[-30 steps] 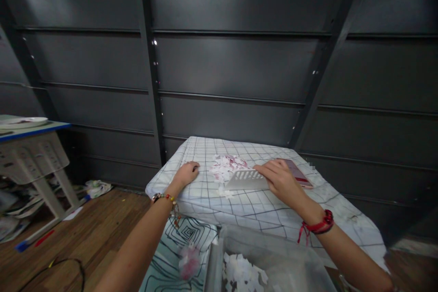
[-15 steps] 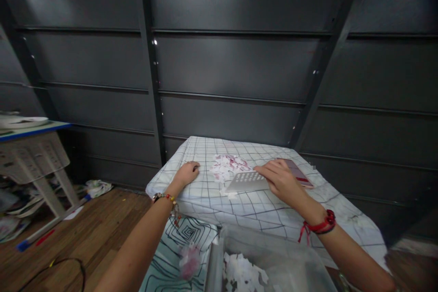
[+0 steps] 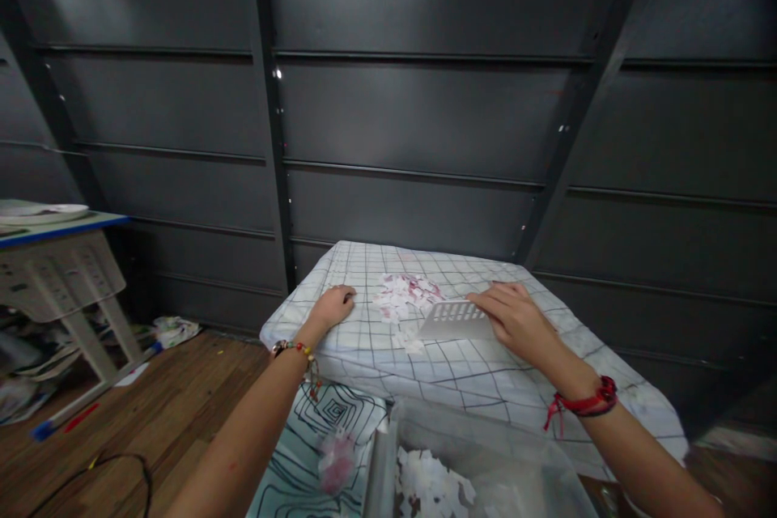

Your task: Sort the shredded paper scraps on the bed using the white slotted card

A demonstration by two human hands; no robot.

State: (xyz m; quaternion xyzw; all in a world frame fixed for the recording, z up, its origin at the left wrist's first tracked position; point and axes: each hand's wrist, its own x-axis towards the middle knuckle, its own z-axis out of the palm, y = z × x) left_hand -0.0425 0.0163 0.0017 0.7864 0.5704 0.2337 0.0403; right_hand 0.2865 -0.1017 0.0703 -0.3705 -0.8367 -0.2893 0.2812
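Note:
My right hand pinches the upper right corner of a white plastic panel with rows of holes, held tilted above the cloth. Just left of the panel lies a loose heap of torn white and pinkish paper scraps. A few white scraps lie near the panel's lower left corner. My left hand rests on the white grid-patterned cloth, left of the heap, its fingers loosely curled with nothing visible in them. A flat, reddish-edged object behind my right hand is now almost wholly hidden.
In front stands a translucent plastic bin holding white paper pieces. Left of it, a clear bag with pink contents lies on a teal patterned cloth. A desk stands at far left; a dark panelled wall rises behind.
My right hand has moved right with the perforated panel, away from the scraps, and now covers the reddish-edged flat object. My left hand has stayed in place.

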